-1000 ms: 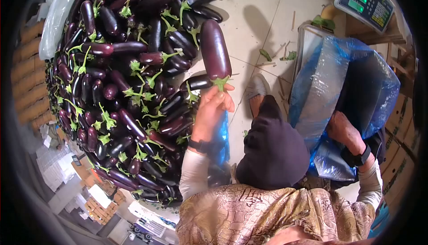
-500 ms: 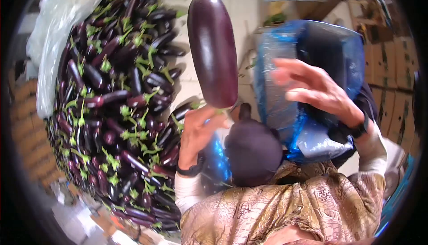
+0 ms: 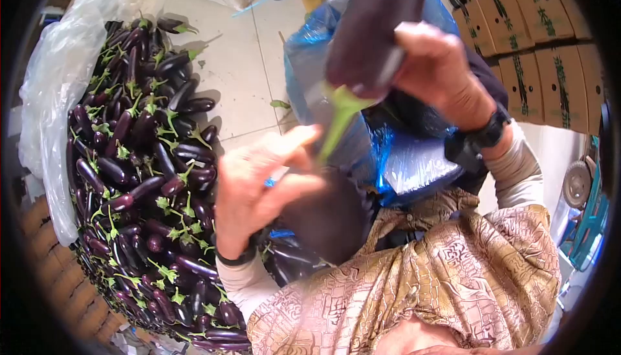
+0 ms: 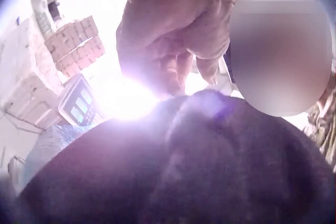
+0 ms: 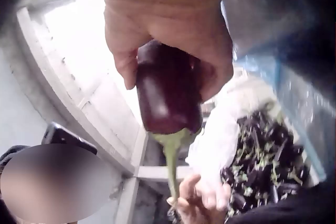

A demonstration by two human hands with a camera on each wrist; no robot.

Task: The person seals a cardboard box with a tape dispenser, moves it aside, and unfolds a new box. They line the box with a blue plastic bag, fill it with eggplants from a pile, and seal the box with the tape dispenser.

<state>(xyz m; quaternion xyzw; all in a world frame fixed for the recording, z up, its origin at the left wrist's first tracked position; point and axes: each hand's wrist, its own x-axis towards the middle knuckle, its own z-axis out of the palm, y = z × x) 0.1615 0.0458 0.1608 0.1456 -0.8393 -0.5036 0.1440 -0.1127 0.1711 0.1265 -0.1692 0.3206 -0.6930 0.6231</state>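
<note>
The eggplant (image 3: 374,28) is dark purple, its stem (image 3: 341,119) light green, the bag (image 3: 308,51) blue, the shirt (image 3: 453,264) brown-patterned gold.

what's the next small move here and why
Probably lower the eggplant toward the blue plastic with the right hand: that hand grips its body, the plastic shows behind it in the head view, and the left hand's thumb and index finger stand apart near the stem's tip, so the right hand seems to carry it.
</note>
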